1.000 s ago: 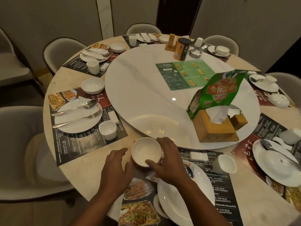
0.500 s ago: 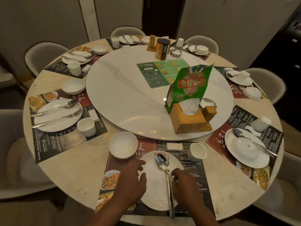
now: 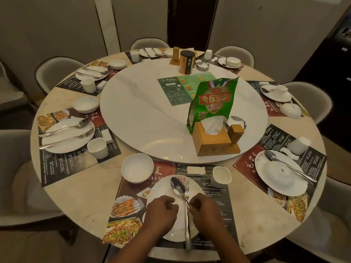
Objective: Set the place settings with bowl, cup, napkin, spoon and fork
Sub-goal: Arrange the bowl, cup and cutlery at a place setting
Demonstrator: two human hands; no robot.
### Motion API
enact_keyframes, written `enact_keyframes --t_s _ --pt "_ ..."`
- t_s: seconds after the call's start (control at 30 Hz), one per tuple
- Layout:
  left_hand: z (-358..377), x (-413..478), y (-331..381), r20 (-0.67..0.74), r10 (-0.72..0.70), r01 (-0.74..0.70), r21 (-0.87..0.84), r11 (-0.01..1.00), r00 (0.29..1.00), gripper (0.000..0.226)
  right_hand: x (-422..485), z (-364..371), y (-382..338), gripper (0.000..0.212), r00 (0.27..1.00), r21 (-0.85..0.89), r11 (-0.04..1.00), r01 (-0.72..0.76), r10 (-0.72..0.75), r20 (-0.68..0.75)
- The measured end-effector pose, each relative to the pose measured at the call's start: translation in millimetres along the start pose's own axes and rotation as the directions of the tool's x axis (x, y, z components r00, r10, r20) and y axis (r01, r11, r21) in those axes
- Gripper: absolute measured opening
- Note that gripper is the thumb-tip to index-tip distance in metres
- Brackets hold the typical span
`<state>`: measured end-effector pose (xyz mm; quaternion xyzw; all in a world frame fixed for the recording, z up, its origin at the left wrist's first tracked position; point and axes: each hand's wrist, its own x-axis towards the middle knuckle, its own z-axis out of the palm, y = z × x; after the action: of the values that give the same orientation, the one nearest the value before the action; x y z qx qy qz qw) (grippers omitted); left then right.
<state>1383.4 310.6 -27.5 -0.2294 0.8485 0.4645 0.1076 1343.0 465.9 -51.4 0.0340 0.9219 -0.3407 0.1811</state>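
The near place setting lies on a dark menu placemat [image 3: 226, 204]. On it stand a white bowl [image 3: 137, 168], a white cup [image 3: 221, 176] and a folded white napkin [image 3: 196, 170]. A white plate [image 3: 163, 188] carries a spoon [image 3: 177, 186] and a fork [image 3: 187, 224] side by side, and the fork's handle reaches past the plate's near rim. My left hand [image 3: 161, 211] hovers over the plate's left half with curled fingers and holds nothing. My right hand [image 3: 206, 209] pinches the spoon's handle at the plate's right side.
A white turntable [image 3: 144, 114] fills the middle of the round table, with a wooden tissue box [image 3: 212, 143], a green snack bag [image 3: 214, 99] and a dark canister [image 3: 187, 61]. Other place settings ring the table, among them the left plate [image 3: 66, 141] and the right plate [image 3: 281, 173]. Chairs surround it.
Both hands left the bowl, which now stands at the plate's upper left. They drew back over the plate, my left hand's fingers curled in, and my right hand closed on the spoon's handle.
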Motion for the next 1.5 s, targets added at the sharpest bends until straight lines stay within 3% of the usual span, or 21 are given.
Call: enact_keyframes --t_s 0.17,0.3,0.4,0.5,0.57,0.73,0.9,1.5 --pt "-1 3 12 0.056 -0.175 0.183 -0.221 0.958 0.983 0.025 -12 11 -9 0.021 1.0 0.263 0.965 -0.001 -0.007 0.031" --pt "-6 6 6 0.052 -0.24 0.244 -0.311 0.918 0.969 0.022 -21 27 -18 0.026 1.0 0.321 0.947 -0.008 0.001 0.02" --pt "-12 11 2 0.075 -0.287 0.296 -0.329 0.897 0.955 0.018 -26 30 -18 0.025 1.0 0.261 0.965 -0.005 0.006 -0.003" --pt "-17 16 -2 0.065 -0.276 0.284 -0.231 0.931 0.959 0.02 -29 26 -15 0.016 0.994 0.099 0.994 0.046 -0.035 -0.107" --pt "-19 21 -4 0.057 -0.245 0.25 -0.136 0.959 0.968 0.022 -31 22 -14 0.021 0.987 -0.048 0.997 0.06 -0.066 -0.147" --pt "-18 30 -5 0.047 -0.163 0.16 0.061 0.985 0.985 0.024 -34 25 -16 0.035 0.993 -0.181 0.981 0.074 -0.09 -0.08" --pt "-17 36 -5 0.031 -0.119 0.113 0.164 0.98 0.992 0.017 -31 29 -19 0.032 0.992 -0.12 0.992 0.042 -0.055 -0.113" --pt "-17 42 -10 -0.028 0.0 0.008 0.262 0.965 1.0 0.016 -25 27 -21 0.024 0.993 -0.018 1.0 -0.01 0.008 -0.119"
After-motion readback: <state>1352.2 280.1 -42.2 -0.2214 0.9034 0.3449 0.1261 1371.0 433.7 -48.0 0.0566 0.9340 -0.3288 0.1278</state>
